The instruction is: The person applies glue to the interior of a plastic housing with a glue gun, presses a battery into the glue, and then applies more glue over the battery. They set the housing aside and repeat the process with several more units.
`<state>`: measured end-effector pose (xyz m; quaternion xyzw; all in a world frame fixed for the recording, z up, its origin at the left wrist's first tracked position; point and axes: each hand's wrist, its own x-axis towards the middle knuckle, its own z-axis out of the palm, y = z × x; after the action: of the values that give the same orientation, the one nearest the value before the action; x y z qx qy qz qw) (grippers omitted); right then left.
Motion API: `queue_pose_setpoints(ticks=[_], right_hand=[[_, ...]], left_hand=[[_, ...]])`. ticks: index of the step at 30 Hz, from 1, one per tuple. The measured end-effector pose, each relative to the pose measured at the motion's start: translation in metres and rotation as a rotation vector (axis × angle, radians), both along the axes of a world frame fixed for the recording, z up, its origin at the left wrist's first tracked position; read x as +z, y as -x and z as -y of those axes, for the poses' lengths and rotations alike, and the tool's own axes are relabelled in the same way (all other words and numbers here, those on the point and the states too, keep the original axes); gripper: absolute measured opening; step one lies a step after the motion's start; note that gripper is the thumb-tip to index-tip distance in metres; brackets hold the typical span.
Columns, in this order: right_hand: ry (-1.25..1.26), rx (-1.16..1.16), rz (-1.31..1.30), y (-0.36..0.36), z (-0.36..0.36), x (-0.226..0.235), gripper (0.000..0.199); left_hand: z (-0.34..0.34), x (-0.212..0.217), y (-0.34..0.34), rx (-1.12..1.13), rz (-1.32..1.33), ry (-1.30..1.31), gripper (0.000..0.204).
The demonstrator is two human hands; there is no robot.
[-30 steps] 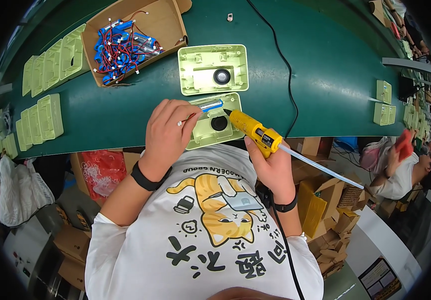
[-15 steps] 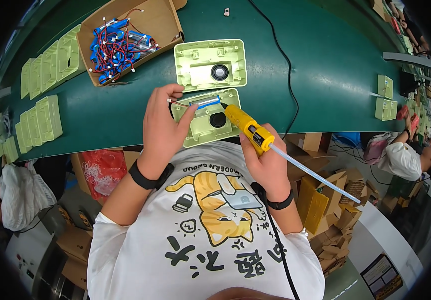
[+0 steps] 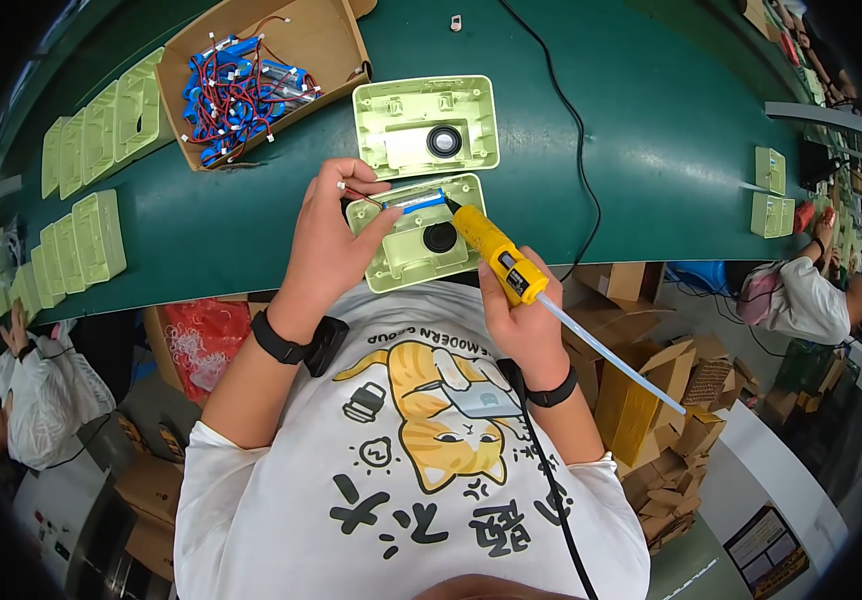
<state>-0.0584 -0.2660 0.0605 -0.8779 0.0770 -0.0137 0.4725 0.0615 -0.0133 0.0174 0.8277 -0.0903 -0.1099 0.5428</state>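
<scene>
My right hand (image 3: 525,325) is wrapped round a yellow hot glue gun (image 3: 489,242), a long clear glue stick (image 3: 616,362) sticking out of its back. The dark nozzle touches or nearly touches the right end of a blue cylindrical battery (image 3: 419,201). That battery lies along the far side of the nearer light-green plastic housing (image 3: 406,262), which has a round black speaker (image 3: 440,238) in it. With my left hand (image 3: 336,235) I grip the battery's left end, the thumb on it and the fingers curled beside its red and black wires (image 3: 359,195).
A second green housing (image 3: 426,95) lies just beyond. A cardboard box (image 3: 321,45) of wired blue batteries (image 3: 241,95) stands at the far left, near stacked green housings (image 3: 91,235). A black cable (image 3: 579,130) crosses the green table (image 3: 671,130). Other people work at both sides.
The glue gun's back end has swung slightly to the left and down, its nozzle staying by the battery. My left hand has shifted slightly right, and the wire plug shows higher beside its fingers.
</scene>
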Motion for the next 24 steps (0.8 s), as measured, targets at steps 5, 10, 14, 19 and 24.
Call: queue_pose_setpoints(ticks=[5,10,14,19,24], right_hand=[[-0.021,-0.033,0.016,0.002,-0.001,0.001,0.009],[-0.054,-0.058,-0.012,0.003,0.002,0.002,0.011],[-0.029,-0.069,-0.026,0.003,0.002,0.0,0.011],[-0.02,-0.082,-0.013,-0.002,-0.001,0.007,0.011],[-0.015,-0.061,-0.073,-0.002,0.004,0.032,0.013]], left_hand=[[0.002,0.003,0.0,0.0,-0.014,-0.006,0.055],[0.001,0.009,-0.003,-0.03,0.007,-0.061,0.056],[0.001,0.01,-0.002,-0.031,0.005,-0.066,0.056],[0.005,0.006,0.005,0.034,0.035,-0.006,0.055],[-0.004,0.002,0.016,0.095,0.136,0.087,0.047]])
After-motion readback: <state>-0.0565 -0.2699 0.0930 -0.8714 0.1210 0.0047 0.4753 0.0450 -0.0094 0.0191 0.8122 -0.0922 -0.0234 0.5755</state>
